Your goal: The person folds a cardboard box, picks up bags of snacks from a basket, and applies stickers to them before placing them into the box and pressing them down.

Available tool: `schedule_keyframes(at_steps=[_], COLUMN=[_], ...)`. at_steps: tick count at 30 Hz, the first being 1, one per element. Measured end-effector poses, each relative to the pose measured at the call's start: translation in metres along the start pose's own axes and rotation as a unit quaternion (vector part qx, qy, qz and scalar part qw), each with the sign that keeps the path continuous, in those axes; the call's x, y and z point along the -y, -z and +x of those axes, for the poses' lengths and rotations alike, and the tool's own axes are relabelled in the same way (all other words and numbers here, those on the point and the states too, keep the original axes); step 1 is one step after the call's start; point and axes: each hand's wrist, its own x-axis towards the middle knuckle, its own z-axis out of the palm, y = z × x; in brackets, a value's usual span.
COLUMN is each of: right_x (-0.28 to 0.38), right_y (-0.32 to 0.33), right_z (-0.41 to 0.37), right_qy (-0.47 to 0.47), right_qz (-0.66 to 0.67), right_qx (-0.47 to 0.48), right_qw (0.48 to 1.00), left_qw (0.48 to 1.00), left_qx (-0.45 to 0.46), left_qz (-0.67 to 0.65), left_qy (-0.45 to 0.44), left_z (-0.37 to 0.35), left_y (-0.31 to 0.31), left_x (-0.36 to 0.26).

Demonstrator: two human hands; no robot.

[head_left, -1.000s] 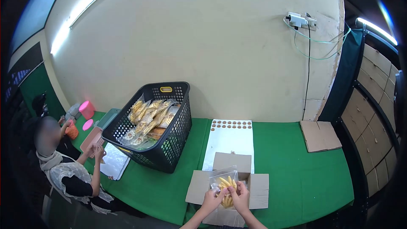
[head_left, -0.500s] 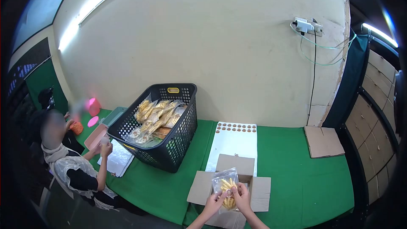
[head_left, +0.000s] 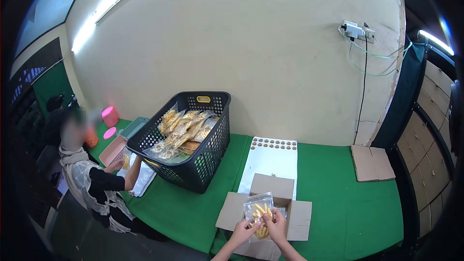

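A clear plastic bag of yellow stick-shaped snacks [head_left: 259, 208] is held upright between my two hands. My left hand [head_left: 243, 232] grips its lower left side, and my right hand [head_left: 276, 228] pinches the right side, both thumbs on the front. What looks like a small round sticker shows partly near the thumbs. Right behind and below the bag stands an open cardboard box [head_left: 300, 218] with its flaps spread. Some clear plastic is visible inside it, but the bag and my hands hide most of the interior.
Beyond the box lies a white sheet [head_left: 270, 160] with rows of round stickers at its far end. A black basket [head_left: 205, 159] full of snack bags stands left. A co-worker [head_left: 92, 179] reaches to it, near a pink tray [head_left: 113, 151]. Flat cardboard [head_left: 372, 163] lies right.
The co-worker's arm has moved up to the basket's near edge. My hands keep the snack bag above the box, with the thumbs shifted slightly closer together. The view has turned slightly left.
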Motion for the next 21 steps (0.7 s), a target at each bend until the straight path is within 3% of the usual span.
schedule_keyframes(at_steps=[4, 8, 13, 16, 21], right_x=[0.022, 0.029, 0.023, 0.024, 0.013], right_y=[-0.003, -0.003, -0.006, -0.005, 0.006], right_z=[0.009, 0.019, 0.013, 0.005, 0.005], right_qy=[0.009, -0.020, 0.016, 0.020, -0.032], right_qz=[0.018, 0.055, 0.075, 0.081, 0.058], right_qx=[0.034, 0.043, 0.025, 0.046, 0.064], right_qw=[0.999, 0.997, 0.997, 0.996, 0.996], left_qw=[0.992, 0.995, 0.998, 0.990, 0.992], left_qx=[-0.020, -0.028, -0.019, -0.070, -0.040], left_qz=[-0.078, -0.078, -0.032, -0.120, -0.118], left_qy=[-0.094, -0.048, 0.042, -0.017, -0.015], left_z=[0.005, 0.008, 0.010, 0.012, 0.003], left_y=[-0.002, -0.003, 0.002, -0.014, -0.016], left_x=[0.013, 0.011, -0.013, 0.014, 0.009])
